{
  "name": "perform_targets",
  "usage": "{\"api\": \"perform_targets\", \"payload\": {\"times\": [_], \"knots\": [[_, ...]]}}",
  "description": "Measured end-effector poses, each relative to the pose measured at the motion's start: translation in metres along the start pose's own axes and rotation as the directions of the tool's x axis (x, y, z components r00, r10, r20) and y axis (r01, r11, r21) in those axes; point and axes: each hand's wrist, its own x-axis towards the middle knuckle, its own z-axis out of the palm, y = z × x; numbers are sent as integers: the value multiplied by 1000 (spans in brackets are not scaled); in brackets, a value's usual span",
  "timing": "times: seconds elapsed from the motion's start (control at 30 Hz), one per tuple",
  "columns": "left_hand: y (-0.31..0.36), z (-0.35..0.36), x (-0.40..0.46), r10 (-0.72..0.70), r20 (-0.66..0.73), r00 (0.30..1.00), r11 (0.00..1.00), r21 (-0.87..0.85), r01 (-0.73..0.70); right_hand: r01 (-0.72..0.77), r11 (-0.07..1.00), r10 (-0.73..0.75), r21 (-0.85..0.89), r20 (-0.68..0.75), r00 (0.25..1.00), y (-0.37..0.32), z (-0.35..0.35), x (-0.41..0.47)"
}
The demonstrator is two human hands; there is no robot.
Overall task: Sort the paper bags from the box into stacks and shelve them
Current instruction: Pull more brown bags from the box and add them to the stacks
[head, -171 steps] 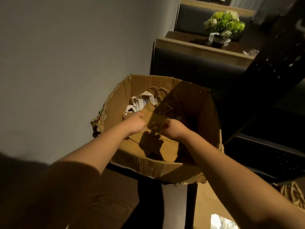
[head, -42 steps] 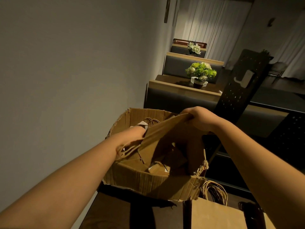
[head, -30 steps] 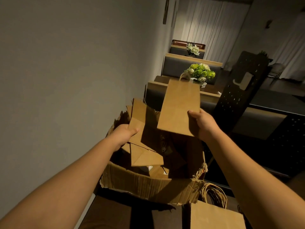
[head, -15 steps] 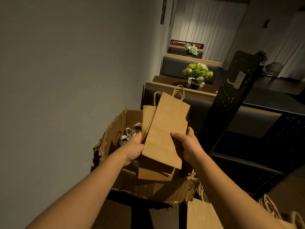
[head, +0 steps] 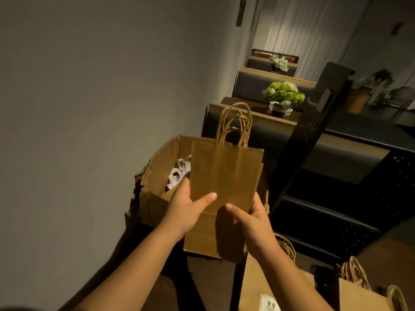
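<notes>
Bags [head: 224, 176], flat creased kraft paper

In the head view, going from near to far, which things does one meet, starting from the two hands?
Left hand and right hand, brown paper bag, cardboard box, green flower pot, white flowers, curtain.

We see two forearms, bare along all the length that shows: the left forearm [head: 134, 265] and the right forearm [head: 292, 272]. The left hand [head: 184, 212] and the right hand [head: 253, 223] are bare too. We make out a short, rounded nail on the left thumb [head: 212, 195] and another on the right thumb [head: 229, 206]. A dark mass [head: 170, 286] lies under the left forearm; we cannot tell whether it is clothing or shadow.
</notes>
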Motion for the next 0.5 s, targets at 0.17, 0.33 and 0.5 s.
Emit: {"api": "perform_targets", "payload": {"times": [0.17, 0.33, 0.5], "knots": [[-43, -3, -48, -102, -51, 994, 994, -54, 99, -49, 996, 53, -73, 51, 997, 37, -6, -32], [-94, -12, -74, -240, -34, 970, 970, 18, 241, -122, 972, 137, -203, 63, 989, 86, -9, -50], [-135, -19, -88, -352, -42, 935, 936, -1, 352, -195, 944, 222, -268, 75, 972, 122, -8, -63]]}}
